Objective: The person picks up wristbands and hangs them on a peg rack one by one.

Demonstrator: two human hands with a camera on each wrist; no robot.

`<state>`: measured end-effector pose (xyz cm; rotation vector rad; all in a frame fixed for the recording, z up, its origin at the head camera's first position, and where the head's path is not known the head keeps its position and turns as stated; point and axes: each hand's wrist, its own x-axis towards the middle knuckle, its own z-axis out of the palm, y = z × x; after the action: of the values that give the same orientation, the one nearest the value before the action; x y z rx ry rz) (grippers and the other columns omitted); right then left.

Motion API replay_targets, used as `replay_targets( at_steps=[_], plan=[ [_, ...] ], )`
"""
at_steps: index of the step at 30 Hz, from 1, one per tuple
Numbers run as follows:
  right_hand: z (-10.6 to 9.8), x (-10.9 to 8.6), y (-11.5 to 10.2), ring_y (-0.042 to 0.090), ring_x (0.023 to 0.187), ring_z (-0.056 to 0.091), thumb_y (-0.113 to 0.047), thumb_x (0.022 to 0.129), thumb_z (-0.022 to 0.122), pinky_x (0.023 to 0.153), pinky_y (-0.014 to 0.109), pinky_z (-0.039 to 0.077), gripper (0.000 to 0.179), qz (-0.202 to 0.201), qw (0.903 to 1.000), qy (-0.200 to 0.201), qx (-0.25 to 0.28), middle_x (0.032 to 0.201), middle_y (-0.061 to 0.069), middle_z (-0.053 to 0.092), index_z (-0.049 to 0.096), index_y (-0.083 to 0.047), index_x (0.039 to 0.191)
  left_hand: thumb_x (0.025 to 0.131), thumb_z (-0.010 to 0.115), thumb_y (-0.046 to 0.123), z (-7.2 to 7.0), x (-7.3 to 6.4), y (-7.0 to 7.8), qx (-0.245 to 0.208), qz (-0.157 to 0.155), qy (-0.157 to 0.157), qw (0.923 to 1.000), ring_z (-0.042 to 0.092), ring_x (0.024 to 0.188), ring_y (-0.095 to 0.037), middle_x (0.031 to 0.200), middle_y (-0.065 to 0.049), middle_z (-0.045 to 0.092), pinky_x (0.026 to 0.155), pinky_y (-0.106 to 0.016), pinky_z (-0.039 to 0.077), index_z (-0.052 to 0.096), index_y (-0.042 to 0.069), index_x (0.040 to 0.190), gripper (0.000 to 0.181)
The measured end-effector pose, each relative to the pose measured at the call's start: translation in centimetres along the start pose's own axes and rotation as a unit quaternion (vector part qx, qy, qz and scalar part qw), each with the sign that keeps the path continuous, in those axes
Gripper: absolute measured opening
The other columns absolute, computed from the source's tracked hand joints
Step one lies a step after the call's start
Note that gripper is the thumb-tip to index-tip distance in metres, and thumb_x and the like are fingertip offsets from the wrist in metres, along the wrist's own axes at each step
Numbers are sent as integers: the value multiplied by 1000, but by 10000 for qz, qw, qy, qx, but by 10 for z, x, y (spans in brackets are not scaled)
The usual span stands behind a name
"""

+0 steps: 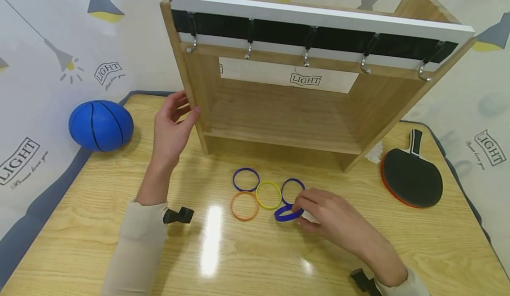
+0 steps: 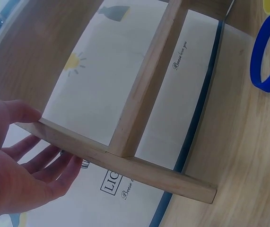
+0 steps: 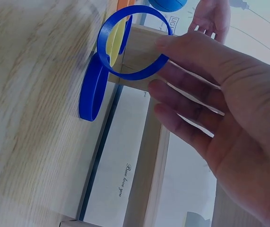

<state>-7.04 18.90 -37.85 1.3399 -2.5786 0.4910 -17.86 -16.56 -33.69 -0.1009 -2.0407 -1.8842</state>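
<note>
My left hand grips the left side panel of a wooden hook rack, thumb at the front edge and fingers on its outer face. In the left wrist view the same panel lies between thumb and fingers. My right hand pinches a blue wristband between thumb and fingertips; the right wrist view shows this band held near upright. Close by on the table lie another blue wristband, a yellow one, an orange one and a further blue one.
Several metal hooks hang along the rack's top board. A blue ball sits on the table at the left. At the right lies a black table tennis paddle with a red underside. Printed cloth surrounds the table's far sides.
</note>
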Motion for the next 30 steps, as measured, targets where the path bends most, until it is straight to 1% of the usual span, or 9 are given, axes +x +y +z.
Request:
replay_targets(
  at_steps=[7, 12, 17, 21, 23, 26, 28, 30],
  plan=[
    [-1, 3, 1, 10, 82, 58, -14, 71, 87, 72, 31, 51, 26, -289, 9993, 241, -69, 92, -7, 63, 72, -15, 92, 91, 69, 16, -2, 0, 0, -81, 22, 54, 9999, 58, 111, -25, 128, -10, 58, 87, -31, 50, 59, 11, 131, 41],
    [-1, 4, 2, 11, 82, 58, -14, 69, 88, 73, 32, 52, 27, -384, 9987, 307, -123, 91, -6, 65, 72, -13, 92, 91, 70, 16, -3, 0, 0, -59, 20, 55, 10000, 58, 111, -25, 128, -9, 58, 87, -31, 50, 59, 11, 131, 42],
    [-2, 5, 2, 11, 80, 57, -14, 70, 88, 70, 31, 52, 27, -346, 9987, 349, -109, 90, -6, 65, 73, -13, 92, 92, 69, 16, -4, 0, 0, -18, 37, 61, 10000, 58, 112, -25, 128, -9, 58, 87, -31, 50, 59, 11, 132, 42],
    [-3, 5, 1, 9, 82, 58, -17, 72, 87, 71, 31, 52, 25, -162, 9995, 268, 53, 93, -9, 66, 73, -15, 94, 92, 69, 16, -4, 0, 0, -1, 53, 61, 10000, 58, 112, -25, 127, -9, 58, 87, -31, 50, 58, 11, 132, 41],
    [-4, 5, -1, 7, 84, 59, -19, 74, 86, 71, 30, 52, 24, -41, 9996, 217, 197, 94, -11, 65, 74, -17, 94, 92, 68, 16, -4, 0, 0, 2, 61, 61, 10000, 58, 112, -25, 127, -10, 59, 87, -31, 50, 58, 11, 132, 41],
    [-6, 8, -5, 5, 84, 59, -21, 78, 84, 70, 27, 51, 20, 133, 9980, 164, 603, 94, -14, 65, 73, -20, 95, 93, 68, 16, -3, 0, -1, -4, 72, 34, 10000, 58, 113, -25, 127, -10, 59, 87, -31, 50, 58, 11, 132, 41],
    [-9, 14, -9, 4, 82, 59, -22, 81, 82, 67, 23, 50, 18, 260, 9935, 115, 1106, 94, -15, 64, 73, -22, 96, 93, 68, 16, -2, 0, -1, -30, 77, 12, 10000, 58, 113, -25, 127, -10, 59, 87, -31, 50, 58, 10, 132, 41],
    [-12, 22, -13, 4, 79, 59, -21, 84, 80, 66, 22, 50, 16, 354, 9843, 93, 1724, 92, -16, 64, 73, -23, 98, 93, 67, 16, -1, 0, -1, -60, 77, -19, 10000, 57, 113, -26, 127, -10, 59, 87, -32, 50, 58, 11, 132, 41]
  ],
)
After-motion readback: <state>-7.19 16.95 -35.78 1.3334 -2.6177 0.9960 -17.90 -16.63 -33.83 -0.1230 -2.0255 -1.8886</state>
